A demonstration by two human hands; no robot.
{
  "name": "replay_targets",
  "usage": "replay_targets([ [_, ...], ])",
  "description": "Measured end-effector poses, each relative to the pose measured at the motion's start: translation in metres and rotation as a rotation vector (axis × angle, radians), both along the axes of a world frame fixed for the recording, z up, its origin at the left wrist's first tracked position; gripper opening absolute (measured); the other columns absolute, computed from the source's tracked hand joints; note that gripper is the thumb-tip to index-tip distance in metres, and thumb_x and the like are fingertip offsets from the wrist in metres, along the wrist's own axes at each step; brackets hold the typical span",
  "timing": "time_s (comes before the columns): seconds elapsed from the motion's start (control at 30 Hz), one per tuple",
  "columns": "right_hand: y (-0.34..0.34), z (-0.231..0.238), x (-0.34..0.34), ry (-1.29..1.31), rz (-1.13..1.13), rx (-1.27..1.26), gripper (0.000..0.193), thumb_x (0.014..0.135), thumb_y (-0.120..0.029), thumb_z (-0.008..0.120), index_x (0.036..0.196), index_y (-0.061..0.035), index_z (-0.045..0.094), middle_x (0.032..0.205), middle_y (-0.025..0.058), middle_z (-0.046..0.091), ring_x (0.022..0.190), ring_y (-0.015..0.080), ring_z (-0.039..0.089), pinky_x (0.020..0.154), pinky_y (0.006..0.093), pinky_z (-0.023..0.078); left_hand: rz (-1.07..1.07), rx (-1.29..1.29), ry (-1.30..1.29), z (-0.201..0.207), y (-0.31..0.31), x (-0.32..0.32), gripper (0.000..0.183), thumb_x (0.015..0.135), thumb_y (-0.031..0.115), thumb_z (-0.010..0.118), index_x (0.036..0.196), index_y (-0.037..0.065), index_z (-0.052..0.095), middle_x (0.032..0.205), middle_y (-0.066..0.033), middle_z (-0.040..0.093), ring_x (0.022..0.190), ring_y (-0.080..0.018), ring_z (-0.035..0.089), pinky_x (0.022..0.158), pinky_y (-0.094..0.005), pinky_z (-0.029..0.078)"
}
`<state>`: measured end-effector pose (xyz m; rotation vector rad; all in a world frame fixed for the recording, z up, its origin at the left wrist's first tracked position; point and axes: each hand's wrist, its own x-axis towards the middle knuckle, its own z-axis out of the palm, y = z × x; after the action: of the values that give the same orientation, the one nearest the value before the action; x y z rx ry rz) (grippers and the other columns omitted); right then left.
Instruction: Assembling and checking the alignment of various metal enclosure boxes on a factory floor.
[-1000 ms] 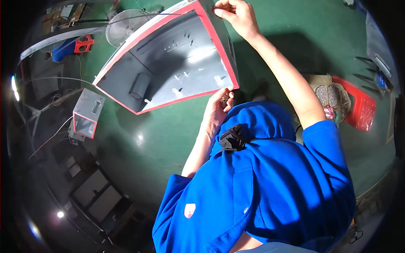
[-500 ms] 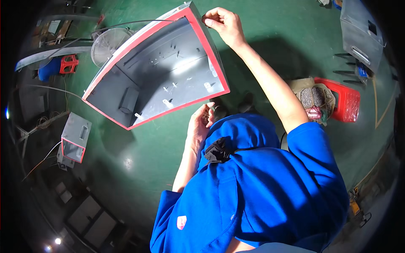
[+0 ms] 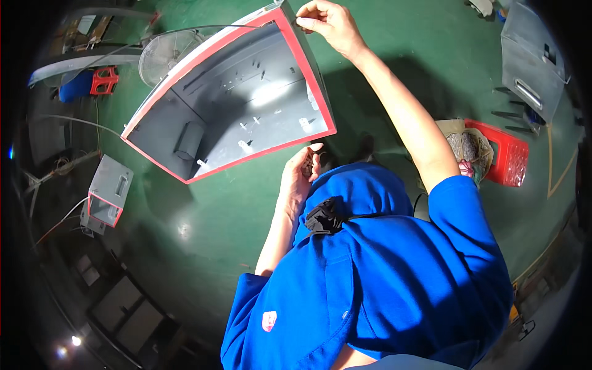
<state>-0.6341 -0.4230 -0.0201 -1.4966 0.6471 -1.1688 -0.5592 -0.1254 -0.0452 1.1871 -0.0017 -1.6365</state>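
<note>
- My right hand (image 3: 327, 21) pinches the far corner of a red-rimmed grey cabinet shell (image 3: 234, 98).
- My left hand (image 3: 302, 176) cups small dark screws (image 3: 307, 164) near its lower edge.
- A red crate (image 3: 509, 160), holding a sack, sits right.

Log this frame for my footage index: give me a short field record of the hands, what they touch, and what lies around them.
setting: green workshop floor, seen from above
main thing: large grey metal enclosure with red edge, open side up
right hand: pinching the enclosure's top corner
left hand: at the enclosure's lower edge, cupping small dark parts; kind unclear
clothing: blue short-sleeved top
nearby left: small grey box, fan
nearby right: red crate, grey cabinet
</note>
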Motion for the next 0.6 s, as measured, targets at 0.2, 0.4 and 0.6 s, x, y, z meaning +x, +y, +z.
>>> replay_targets([
  [0.2, -0.012, -0.018, -0.007, -0.133, 0.265, 0.2, 0.012, 0.086, -0.008, 0.061, 0.094, 0.0008, 0.062, 0.085, 0.0052, 0.065, 0.078, 0.0108, 0.061, 0.073, 0.0254, 0.051, 0.106, -0.013, 0.008, -0.003, -0.019, -0.006, 0.035, 0.092, 0.028, 0.052, 0.111, 0.0, 0.059, 0.073, -0.0009, 0.057, 0.057, -0.008, 0.048, 0.047, -0.0199, 0.036],
  [0.4, -0.019, -0.043, 0.0, -0.164, 0.215, 0.231, 0.013, 0.081, 0.0, 0.061, 0.094, 0.003, 0.062, 0.083, 0.0075, 0.066, 0.075, 0.0138, 0.065, 0.07, 0.0257, 0.053, 0.167, -0.037, -0.068, -0.002, -0.052, -0.01, 0.039, 0.093, 0.03, 0.052, 0.117, 0.0, 0.056, 0.07, 0.0014, 0.053, 0.056, -0.0073, 0.045, 0.049, -0.0194, 0.033],
  [0.6, -0.022, -0.049, 0.001, -0.215, 0.281, 0.322, 0.011, 0.083, -0.003, 0.061, 0.093, 0.0017, 0.061, 0.084, 0.0058, 0.065, 0.077, 0.0112, 0.061, 0.072, 0.0249, 0.051, 0.211, -0.124, -0.171, -0.003, -0.089, -0.006, 0.045, 0.093, 0.022, 0.052, 0.13, -0.001, 0.043, 0.067, 0.0016, 0.044, 0.057, -0.0068, 0.039, 0.048, -0.0191, 0.031],
])
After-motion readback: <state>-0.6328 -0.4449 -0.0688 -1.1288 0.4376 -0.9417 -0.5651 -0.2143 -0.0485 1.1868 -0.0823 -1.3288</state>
